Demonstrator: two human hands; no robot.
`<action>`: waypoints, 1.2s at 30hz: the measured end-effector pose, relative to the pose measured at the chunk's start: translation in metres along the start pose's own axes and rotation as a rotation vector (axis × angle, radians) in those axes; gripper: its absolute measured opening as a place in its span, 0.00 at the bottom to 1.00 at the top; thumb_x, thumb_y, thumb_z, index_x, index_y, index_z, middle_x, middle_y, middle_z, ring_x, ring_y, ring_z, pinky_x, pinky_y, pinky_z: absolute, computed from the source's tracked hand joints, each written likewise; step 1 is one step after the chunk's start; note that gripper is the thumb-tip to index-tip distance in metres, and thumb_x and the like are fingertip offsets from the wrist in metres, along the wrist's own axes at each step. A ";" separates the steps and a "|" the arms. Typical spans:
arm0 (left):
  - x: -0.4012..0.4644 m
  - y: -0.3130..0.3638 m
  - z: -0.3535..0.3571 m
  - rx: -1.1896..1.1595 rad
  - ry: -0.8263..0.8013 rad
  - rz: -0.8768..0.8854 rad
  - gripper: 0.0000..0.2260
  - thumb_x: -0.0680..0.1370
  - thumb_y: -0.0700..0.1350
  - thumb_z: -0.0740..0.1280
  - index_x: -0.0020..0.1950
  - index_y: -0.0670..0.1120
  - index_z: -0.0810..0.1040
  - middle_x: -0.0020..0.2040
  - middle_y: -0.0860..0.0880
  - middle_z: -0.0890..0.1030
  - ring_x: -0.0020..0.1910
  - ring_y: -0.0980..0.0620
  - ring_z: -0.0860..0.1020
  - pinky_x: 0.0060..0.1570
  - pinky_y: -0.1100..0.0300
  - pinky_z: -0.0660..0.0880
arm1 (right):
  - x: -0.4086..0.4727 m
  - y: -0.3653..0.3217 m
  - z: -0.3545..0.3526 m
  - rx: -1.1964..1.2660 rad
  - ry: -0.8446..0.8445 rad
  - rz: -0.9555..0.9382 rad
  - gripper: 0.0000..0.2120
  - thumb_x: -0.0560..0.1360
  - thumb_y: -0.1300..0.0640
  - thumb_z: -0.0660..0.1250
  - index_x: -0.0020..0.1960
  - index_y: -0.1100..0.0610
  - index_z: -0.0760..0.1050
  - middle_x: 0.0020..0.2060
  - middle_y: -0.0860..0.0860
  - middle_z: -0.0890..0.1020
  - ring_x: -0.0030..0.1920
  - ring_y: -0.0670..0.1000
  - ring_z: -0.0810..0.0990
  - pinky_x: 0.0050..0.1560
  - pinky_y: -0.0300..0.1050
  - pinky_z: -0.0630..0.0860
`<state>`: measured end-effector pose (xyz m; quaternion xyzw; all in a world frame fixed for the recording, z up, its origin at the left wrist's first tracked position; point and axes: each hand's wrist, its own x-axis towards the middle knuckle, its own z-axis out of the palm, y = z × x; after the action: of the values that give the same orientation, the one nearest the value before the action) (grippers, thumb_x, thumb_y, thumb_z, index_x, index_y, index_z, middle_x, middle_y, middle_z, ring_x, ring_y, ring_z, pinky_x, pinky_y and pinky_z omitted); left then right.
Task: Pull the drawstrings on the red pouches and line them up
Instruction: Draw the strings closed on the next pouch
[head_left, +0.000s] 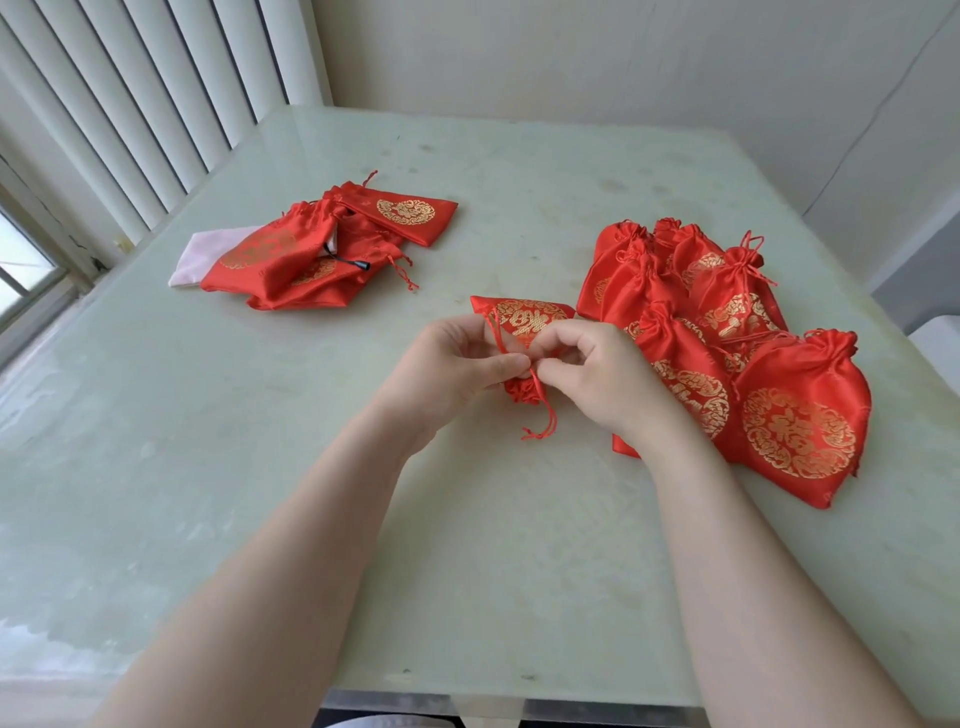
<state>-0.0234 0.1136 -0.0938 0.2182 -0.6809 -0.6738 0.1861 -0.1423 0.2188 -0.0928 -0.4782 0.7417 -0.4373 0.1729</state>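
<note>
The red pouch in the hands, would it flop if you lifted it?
Probably floppy: the red pouch sags and bunches where both hands pinch its neck. Its shiny cloth looks slippery. It lies flat, so it seems light.

- A pale green, glossy tabletop (260, 467) fills most of the view.
- White vertical blinds (156, 104) hang at upper left, beside a window (26, 270) letting in daylight.
- Plain off-white walls (623, 52) meet behind the tabletop.
</note>
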 end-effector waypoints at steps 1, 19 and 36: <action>0.001 -0.001 0.000 0.030 0.034 0.018 0.06 0.72 0.32 0.69 0.38 0.41 0.77 0.34 0.49 0.81 0.35 0.53 0.79 0.42 0.60 0.77 | 0.000 0.000 0.002 0.032 0.027 0.007 0.10 0.70 0.68 0.67 0.36 0.54 0.75 0.27 0.43 0.74 0.27 0.40 0.70 0.32 0.30 0.65; 0.004 -0.010 -0.002 0.813 0.295 0.454 0.10 0.72 0.46 0.61 0.46 0.42 0.77 0.41 0.47 0.78 0.37 0.43 0.78 0.37 0.49 0.77 | 0.000 -0.009 0.014 0.376 0.046 0.227 0.12 0.74 0.65 0.64 0.34 0.54 0.77 0.28 0.45 0.79 0.27 0.41 0.75 0.32 0.32 0.69; 0.005 -0.014 -0.003 0.501 0.292 0.584 0.02 0.70 0.38 0.69 0.40 0.41 0.81 0.36 0.53 0.76 0.33 0.64 0.76 0.34 0.75 0.69 | -0.004 -0.009 0.004 0.436 -0.005 0.206 0.09 0.76 0.66 0.63 0.40 0.55 0.75 0.24 0.44 0.77 0.22 0.42 0.74 0.24 0.37 0.70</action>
<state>-0.0260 0.1086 -0.1080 0.1479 -0.8238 -0.3679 0.4051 -0.1325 0.2183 -0.0879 -0.3524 0.6743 -0.5659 0.3176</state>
